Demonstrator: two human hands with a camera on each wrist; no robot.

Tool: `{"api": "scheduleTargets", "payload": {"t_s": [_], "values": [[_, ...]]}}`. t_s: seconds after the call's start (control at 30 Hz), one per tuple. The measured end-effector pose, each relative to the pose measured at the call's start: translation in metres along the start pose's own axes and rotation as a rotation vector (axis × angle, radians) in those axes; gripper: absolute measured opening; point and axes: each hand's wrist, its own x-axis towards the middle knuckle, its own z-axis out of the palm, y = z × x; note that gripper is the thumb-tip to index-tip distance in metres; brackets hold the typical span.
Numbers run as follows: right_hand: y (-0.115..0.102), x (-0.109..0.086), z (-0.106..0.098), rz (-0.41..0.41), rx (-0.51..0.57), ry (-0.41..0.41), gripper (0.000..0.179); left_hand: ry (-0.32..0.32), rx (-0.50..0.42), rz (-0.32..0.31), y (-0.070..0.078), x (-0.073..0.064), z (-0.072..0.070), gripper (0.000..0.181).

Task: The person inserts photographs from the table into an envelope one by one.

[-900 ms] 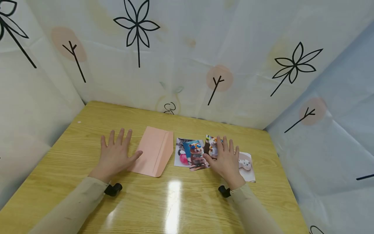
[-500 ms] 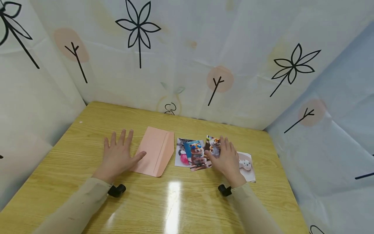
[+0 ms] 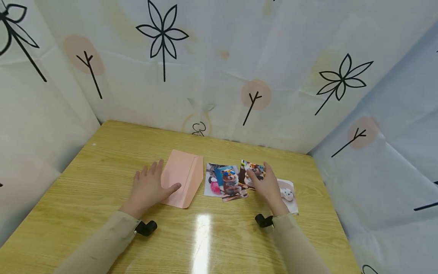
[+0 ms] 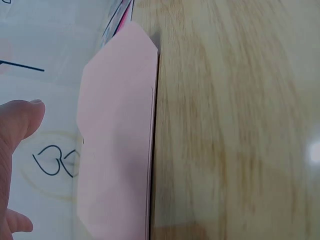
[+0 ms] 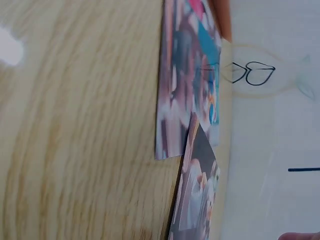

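Note:
A pink envelope [image 3: 179, 177] lies on the wooden table with its flap edge to the right. My left hand [image 3: 148, 190] hovers over its left part, fingers straight and thumb pointing across it; the left wrist view has the envelope [image 4: 117, 135] beside my thumb [image 4: 20, 120]. Several photo cards lie to the right: a bear in blue sunglasses [image 3: 230, 180] over a card with a pink shape [image 3: 215, 186], an animal picture [image 3: 247, 179], and a white card with a pale animal [image 3: 288, 194]. Above the last two is my right hand [image 3: 272, 192], thumb and forefinger apart, other fingers hidden.
The wooden table [image 3: 164, 243] runs back to a patterned cloth [image 3: 212, 76] hung behind it and along both sides. A dark wrist camera [image 3: 147, 228] sits at the left cuff, another wrist camera [image 3: 263, 220] at the right. Bright glare streaks the tabletop.
My left hand has moved right, further over the envelope. The right hand's spread fingers have drawn in, leaving thumb and forefinger showing and uncovering more of the animal picture. Envelope and cards stay put.

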Motion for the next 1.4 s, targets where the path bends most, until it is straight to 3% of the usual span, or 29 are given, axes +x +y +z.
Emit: {"api": "scheduleTargets", "payload": {"t_s": [0.2, 0.33, 0.6, 1.07, 1.4], "values": [[0.008, 0.008, -0.006, 0.093, 0.233, -0.008, 0.104, 0.009, -0.106, -0.005, 0.009, 0.002, 0.006, 0.115], [0.010, 0.016, -0.009, 0.179, 0.314, -0.014, 0.105, -0.020, -0.161, -0.052, 0.011, 0.003, 0.012, 0.122], [0.014, 0.026, -0.016, 0.322, 0.488, -0.038, 0.112, -0.040, -0.146, -0.095, 0.013, 0.004, 0.016, 0.127], [0.016, 0.026, -0.015, 0.391, 0.433, -0.083, 0.106, -0.046, -0.047, -0.078, 0.017, 0.006, 0.029, 0.132], [0.015, 0.027, -0.008, 0.373, 0.358, -0.096, 0.102, -0.013, -0.004, -0.087, 0.014, 0.005, 0.033, 0.136]]}}
